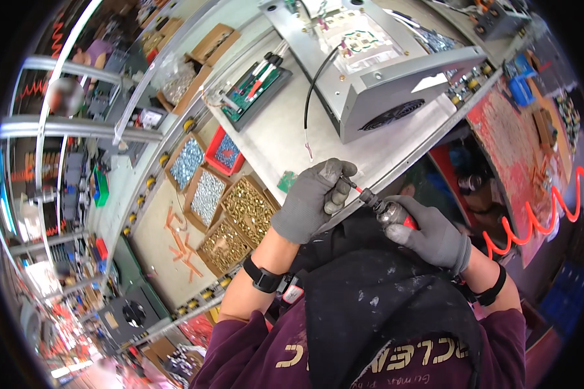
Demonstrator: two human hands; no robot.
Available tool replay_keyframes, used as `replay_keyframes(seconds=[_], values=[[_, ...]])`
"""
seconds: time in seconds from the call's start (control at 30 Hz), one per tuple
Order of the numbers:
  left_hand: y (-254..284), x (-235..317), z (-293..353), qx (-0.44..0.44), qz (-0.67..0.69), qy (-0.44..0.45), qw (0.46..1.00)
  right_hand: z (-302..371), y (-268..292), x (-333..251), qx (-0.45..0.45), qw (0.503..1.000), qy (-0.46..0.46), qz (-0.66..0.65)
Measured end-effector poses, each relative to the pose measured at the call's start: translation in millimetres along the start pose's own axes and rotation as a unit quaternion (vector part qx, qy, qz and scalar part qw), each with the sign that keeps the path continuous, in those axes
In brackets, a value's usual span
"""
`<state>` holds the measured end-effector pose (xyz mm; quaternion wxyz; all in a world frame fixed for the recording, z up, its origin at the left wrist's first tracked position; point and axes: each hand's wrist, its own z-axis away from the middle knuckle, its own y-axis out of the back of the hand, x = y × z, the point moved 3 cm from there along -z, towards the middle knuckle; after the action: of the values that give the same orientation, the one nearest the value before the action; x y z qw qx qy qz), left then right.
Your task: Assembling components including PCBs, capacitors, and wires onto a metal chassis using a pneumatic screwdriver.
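Note:
My right hand (pixel 431 236), in a grey glove, is wrapped round a power screwdriver (pixel 390 214) with a dark chuck and a thin bit. The tool points toward my left hand (pixel 310 200), also gloved. Its fingers are pinched together at the bit's tip; whatever small piece lies between them is hidden. Just beyond my hands, a grey metal housing (pixel 363 97) with a round fan grille rests on the pale work surface (pixel 266 146). From it a black cable (pixel 310 97) runs toward me, ending in thin bare wires near my left hand. A small green piece (pixel 287 181) lies beside that hand.
Left of my hands stand cardboard boxes of brass screws (pixel 248 206) and silver screws (pixel 206 196), plus a red bin (pixel 225 153). A tray with a green circuit board (pixel 250 94) sits farther back. Right, a red coiled hose (pixel 532 230) hangs by a worn red table (pixel 499 123).

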<state>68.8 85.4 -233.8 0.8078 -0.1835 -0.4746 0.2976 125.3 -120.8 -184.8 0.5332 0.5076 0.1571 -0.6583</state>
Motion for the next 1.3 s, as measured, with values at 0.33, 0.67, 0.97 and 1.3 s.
replay_keyframes(seconds=[0.33, 0.67, 0.97, 1.3], values=[[10, 8, -20, 0.076, -0.221, 0.079, 0.969, 1, -23, 18, -0.014, 0.956, -0.069, -0.286], [21, 45, -106, 0.12, -0.224, 0.018, 0.967, -34, -30, 23, 0.103, 0.951, -0.051, -0.286], [21, 46, -109, 0.105, -0.206, 0.026, 0.973, -33, -28, 15, 0.149, 0.973, -0.1, -0.142], [19, 46, -112, 0.1, -0.186, 0.036, 0.977, -36, -22, 2, 0.137, 0.955, -0.114, -0.237]])
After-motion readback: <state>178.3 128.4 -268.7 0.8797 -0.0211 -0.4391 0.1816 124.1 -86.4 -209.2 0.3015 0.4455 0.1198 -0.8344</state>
